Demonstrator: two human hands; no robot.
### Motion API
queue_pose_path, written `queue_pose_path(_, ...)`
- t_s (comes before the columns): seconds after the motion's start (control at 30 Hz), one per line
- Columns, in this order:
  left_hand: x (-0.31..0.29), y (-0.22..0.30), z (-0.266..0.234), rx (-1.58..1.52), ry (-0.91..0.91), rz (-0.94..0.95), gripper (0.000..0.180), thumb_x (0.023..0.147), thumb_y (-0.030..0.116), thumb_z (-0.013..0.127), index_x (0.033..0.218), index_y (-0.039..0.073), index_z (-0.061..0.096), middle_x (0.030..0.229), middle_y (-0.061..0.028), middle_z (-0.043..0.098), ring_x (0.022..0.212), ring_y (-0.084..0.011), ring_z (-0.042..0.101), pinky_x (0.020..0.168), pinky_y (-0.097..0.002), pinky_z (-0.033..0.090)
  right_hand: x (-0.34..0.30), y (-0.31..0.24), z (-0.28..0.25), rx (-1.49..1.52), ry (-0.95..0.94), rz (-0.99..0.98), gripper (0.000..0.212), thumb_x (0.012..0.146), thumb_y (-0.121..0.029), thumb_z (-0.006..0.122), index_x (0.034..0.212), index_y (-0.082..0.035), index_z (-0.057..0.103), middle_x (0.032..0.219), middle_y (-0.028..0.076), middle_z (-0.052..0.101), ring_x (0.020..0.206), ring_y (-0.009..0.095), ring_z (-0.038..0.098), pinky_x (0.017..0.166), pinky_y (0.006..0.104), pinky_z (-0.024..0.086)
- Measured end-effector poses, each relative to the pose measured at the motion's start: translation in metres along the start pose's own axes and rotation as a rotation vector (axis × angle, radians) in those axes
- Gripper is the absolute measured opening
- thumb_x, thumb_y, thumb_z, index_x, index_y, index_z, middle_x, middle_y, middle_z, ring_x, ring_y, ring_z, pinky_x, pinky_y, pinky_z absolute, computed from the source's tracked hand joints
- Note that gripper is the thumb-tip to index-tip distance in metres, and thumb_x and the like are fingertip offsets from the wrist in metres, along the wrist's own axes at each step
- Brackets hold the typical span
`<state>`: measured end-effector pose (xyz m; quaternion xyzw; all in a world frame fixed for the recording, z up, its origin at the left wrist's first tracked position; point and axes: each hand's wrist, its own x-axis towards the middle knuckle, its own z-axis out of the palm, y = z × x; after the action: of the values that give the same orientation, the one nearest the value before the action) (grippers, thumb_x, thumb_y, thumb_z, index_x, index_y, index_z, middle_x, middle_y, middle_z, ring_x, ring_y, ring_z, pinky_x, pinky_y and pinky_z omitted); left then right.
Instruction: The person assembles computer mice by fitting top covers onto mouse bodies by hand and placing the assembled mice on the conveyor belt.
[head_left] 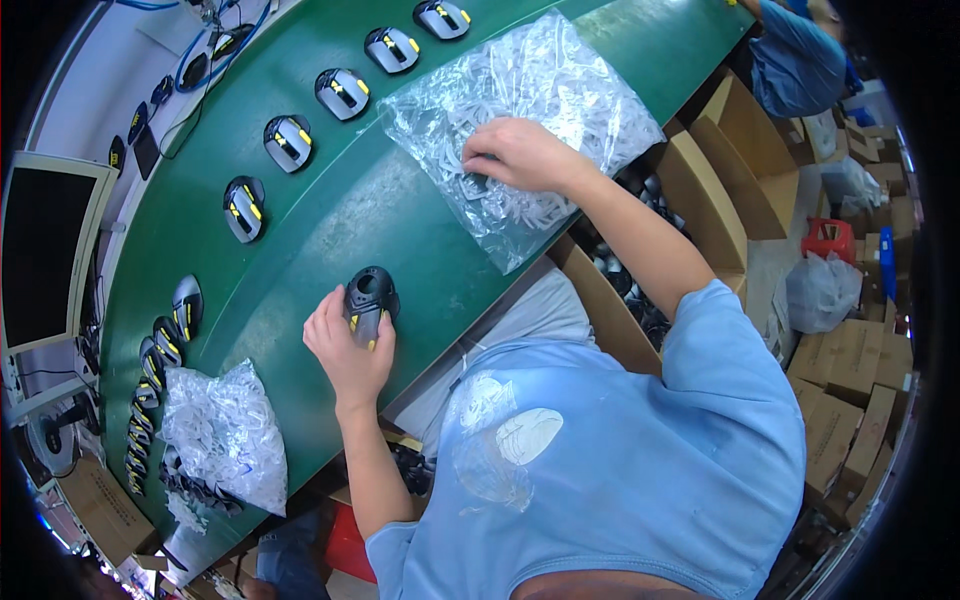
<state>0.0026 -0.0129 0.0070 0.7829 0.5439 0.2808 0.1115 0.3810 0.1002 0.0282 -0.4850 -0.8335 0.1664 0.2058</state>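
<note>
My left hand (350,348) is wrapped round a black and grey computer mouse (371,290) with yellow side accents, low over the green bench (330,215). A round dark opening shows at the far end of that mouse. Farther right, my right hand (525,155) reaches onto a large clear plastic bag (560,75) full of small white curved parts. Its fingers are curled together among the parts, and what they pinch, if anything, is hidden.
Several similar mice (289,143) stand in a spaced row along the bench's far side, with a tighter row (168,340) at the left. A second bag of white parts (225,425) lies near them. Cardboard boxes (700,190) stand at the right; a monitor (55,250) at the left.
</note>
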Motion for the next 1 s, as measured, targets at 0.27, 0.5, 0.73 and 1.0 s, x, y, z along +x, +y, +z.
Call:
queue_pose_path(0.27, -0.004, 0.005, -0.004, 0.086, 0.111, 0.101, 0.064, 0.09, 0.035, 0.081, 0.139, -0.002, 0.061, 0.14, -0.0215, 0.063, 0.133, -0.0444, 0.052, 0.117, -0.0557, 0.036, -0.01, -0.077, 0.032, 0.35, 0.215, -0.178, 0.015, 0.102, -0.021, 0.068, 0.103, -0.007, 0.067, 0.089, 0.018, 0.068, 0.083, 0.04, 0.069, 0.073, 0.0493, 0.056)
queue_pose_path(0.5, 0.011, 0.056, 0.003, -0.612, 0.171, 0.036, 0.02, 0.106, 0.012, 0.066, 0.116, -0.004, 0.072, 0.12, -0.018, 0.07, 0.105, -0.03, 0.067, 0.095, -0.0388, 0.053, -0.026, -0.16, 0.066, 0.56, 0.253, -0.28, 0.013, 0.101, -0.019, 0.073, 0.107, -0.007, 0.071, 0.097, 0.013, 0.072, 0.089, 0.035, 0.07, 0.074, 0.044, 0.057)
queue_pose_path(0.73, 0.023, 0.043, -0.052, -0.479, -0.224, 0.132, 0.014, 0.102, 0.007, 0.067, 0.091, -0.001, 0.07, 0.088, -0.0132, 0.071, 0.081, -0.0261, 0.067, 0.076, -0.035, 0.052, -0.031, -0.15, 0.019, 0.819, 0.104, -0.2, 0.017, 0.1, -0.018, 0.076, 0.113, -0.006, 0.078, 0.103, 0.011, 0.075, 0.091, 0.033, 0.071, 0.079, 0.0427, 0.057)
queue_pose_path(1.0, 0.033, 0.039, -0.069, -0.662, -0.564, 0.264, 0.012, 0.097, 0.01, 0.073, 0.09, 0.0, 0.072, 0.092, -0.0109, 0.076, 0.086, -0.0282, 0.07, 0.082, -0.0374, 0.052, -0.042, -0.144, 0.044, 0.852, -0.268, -0.252, 0.015, 0.101, -0.018, 0.076, 0.109, -0.005, 0.076, 0.1, 0.011, 0.075, 0.096, 0.028, 0.071, 0.082, 0.0401, 0.055)
